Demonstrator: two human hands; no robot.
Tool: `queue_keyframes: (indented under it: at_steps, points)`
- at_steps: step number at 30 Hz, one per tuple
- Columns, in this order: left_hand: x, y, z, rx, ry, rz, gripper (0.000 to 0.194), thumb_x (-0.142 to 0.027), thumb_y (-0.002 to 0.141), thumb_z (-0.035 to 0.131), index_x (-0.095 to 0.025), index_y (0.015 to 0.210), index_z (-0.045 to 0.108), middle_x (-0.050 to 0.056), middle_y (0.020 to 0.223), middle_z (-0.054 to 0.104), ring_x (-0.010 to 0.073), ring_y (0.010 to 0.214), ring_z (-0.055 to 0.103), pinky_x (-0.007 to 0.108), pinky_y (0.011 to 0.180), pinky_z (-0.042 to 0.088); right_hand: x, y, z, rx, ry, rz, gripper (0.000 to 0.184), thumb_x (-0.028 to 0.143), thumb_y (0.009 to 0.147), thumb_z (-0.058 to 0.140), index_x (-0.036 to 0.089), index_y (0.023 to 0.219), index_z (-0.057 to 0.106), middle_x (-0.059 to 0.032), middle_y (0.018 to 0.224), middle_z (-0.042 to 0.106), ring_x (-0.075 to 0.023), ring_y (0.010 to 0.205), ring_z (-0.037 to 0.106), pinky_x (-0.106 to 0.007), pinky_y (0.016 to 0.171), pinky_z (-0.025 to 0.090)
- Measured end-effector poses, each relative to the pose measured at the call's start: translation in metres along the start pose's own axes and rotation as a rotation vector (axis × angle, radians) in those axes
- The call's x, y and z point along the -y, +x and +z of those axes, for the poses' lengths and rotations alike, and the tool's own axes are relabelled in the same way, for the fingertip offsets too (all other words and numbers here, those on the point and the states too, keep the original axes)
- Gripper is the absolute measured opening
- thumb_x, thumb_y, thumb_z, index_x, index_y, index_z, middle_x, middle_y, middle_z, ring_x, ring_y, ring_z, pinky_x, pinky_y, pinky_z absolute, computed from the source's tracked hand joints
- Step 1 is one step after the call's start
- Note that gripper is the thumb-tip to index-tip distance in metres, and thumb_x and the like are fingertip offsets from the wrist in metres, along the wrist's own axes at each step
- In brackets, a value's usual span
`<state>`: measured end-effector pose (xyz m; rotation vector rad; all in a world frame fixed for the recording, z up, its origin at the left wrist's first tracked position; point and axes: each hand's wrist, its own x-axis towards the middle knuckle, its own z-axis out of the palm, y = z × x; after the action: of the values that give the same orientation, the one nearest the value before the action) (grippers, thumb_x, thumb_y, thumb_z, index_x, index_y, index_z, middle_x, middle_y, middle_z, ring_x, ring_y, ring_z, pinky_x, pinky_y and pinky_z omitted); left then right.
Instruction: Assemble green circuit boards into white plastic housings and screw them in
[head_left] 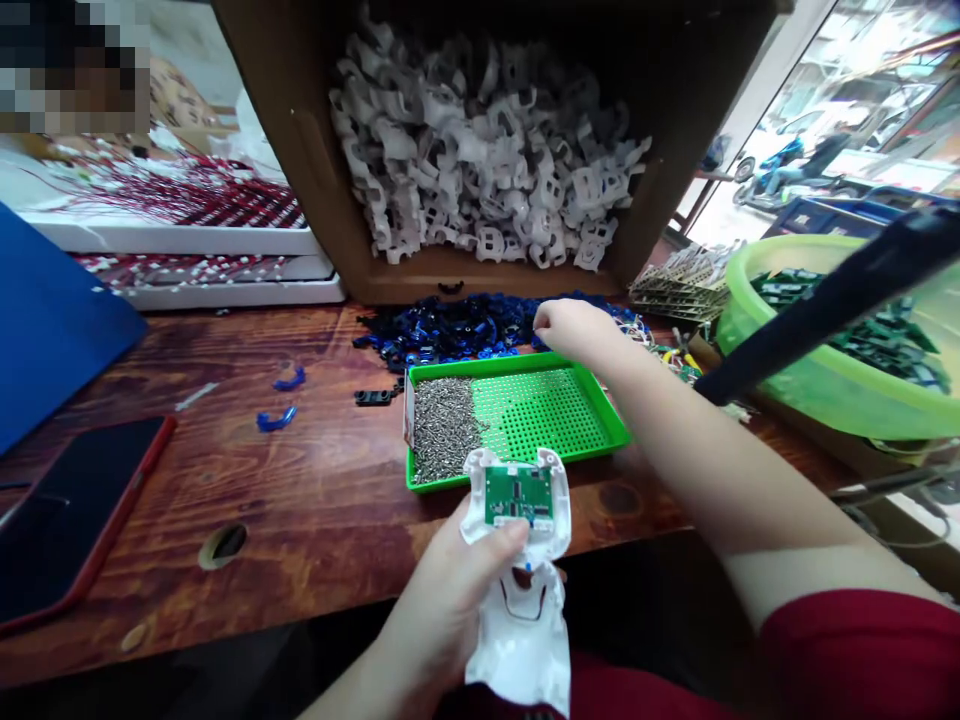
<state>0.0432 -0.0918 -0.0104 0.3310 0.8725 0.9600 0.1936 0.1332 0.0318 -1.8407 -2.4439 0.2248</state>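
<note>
My left hand (461, 580) grips a white plastic housing (559, 510), its thumb over the lower edge of a green circuit board (517, 492) seated inside. A second white shell piece (521, 645) hangs below, next to the same hand. My right hand (577, 328) reaches over the far edge of the green tray (517, 465) to the heap of blue and black plastic parts (465, 325). Its fingers are curled, and the fingertips are turned away, so whatever they pinch is hidden. Small metal screws (446, 425) fill the tray's left part.
A cardboard box (487, 285) of white shells stands behind the heap. At right, a dark bar (825, 300) crosses before a green basin (795, 370) of circuit boards. Left lie a phone (75, 520), two blue curved pieces (277, 418) and a table hole (225, 543).
</note>
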Motion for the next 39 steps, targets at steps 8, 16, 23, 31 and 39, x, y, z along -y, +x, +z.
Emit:
queue_keyframes:
  at_steps: [8, 16, 23, 31, 39]
  points:
    - [0.001, -0.027, -0.029, 0.143, -0.014, -0.025, 0.050, -0.030, 0.064, 0.075, -0.017, 0.109, 0.058, 0.008, 0.088, 0.068, 0.0203, 0.078, 0.064, 0.025, 0.062, 0.046, 0.039, 0.031, 0.009, 0.279, -0.119, -0.238, 0.028, 0.036, 0.089, 0.052, 0.013, 0.105, 0.058, -0.0072, 0.107, 0.058, -0.0158, 0.099, 0.056, -0.037, 0.089, 0.049]
    - [0.010, -0.036, -0.055, 0.183, 0.045, 0.055, 0.084, -0.025, 0.059, 0.081, -0.024, 0.132, 0.040, 0.006, 0.089, 0.066, 0.0165, 0.075, 0.061, 0.024, 0.067, 0.042, 0.061, 0.042, 0.024, 0.321, -0.220, -0.200, 0.030, 0.036, 0.089, 0.052, 0.014, 0.109, 0.056, -0.0080, 0.112, 0.056, -0.0167, 0.102, 0.055, -0.038, 0.090, 0.048]
    - [0.017, -0.031, -0.058, 0.261, 0.029, 0.052, 0.088, -0.030, 0.058, 0.082, -0.025, 0.132, 0.035, 0.009, 0.098, 0.067, 0.0212, 0.086, 0.064, 0.028, 0.073, 0.045, 0.063, 0.040, 0.023, 0.205, -0.167, -0.199, 0.029, 0.037, 0.086, 0.057, 0.012, 0.099, 0.062, -0.0091, 0.101, 0.061, -0.0180, 0.097, 0.058, -0.037, 0.088, 0.048]
    - [0.028, -0.023, -0.058, 0.293, -0.006, 0.077, 0.088, -0.018, 0.062, 0.077, -0.027, 0.134, 0.027, 0.012, 0.113, 0.063, 0.0275, 0.097, 0.063, 0.037, 0.081, 0.046, 0.049, -0.056, 0.002, -0.138, 0.285, -0.273, 0.029, 0.036, 0.088, 0.047, 0.016, 0.102, 0.063, -0.0034, 0.082, 0.065, -0.0104, 0.068, 0.058, -0.027, 0.067, 0.046]
    - [0.036, -0.013, -0.053, 0.151, 0.053, 0.115, 0.062, -0.017, 0.069, 0.073, -0.021, 0.124, 0.045, 0.010, 0.114, 0.063, 0.0221, 0.091, 0.063, 0.034, 0.081, 0.046, 0.029, -0.052, 0.009, -0.199, 0.178, -0.230, 0.017, 0.024, 0.078, 0.054, 0.019, 0.088, 0.067, -0.0029, 0.085, 0.067, -0.0158, 0.073, 0.058, -0.031, 0.067, 0.043]
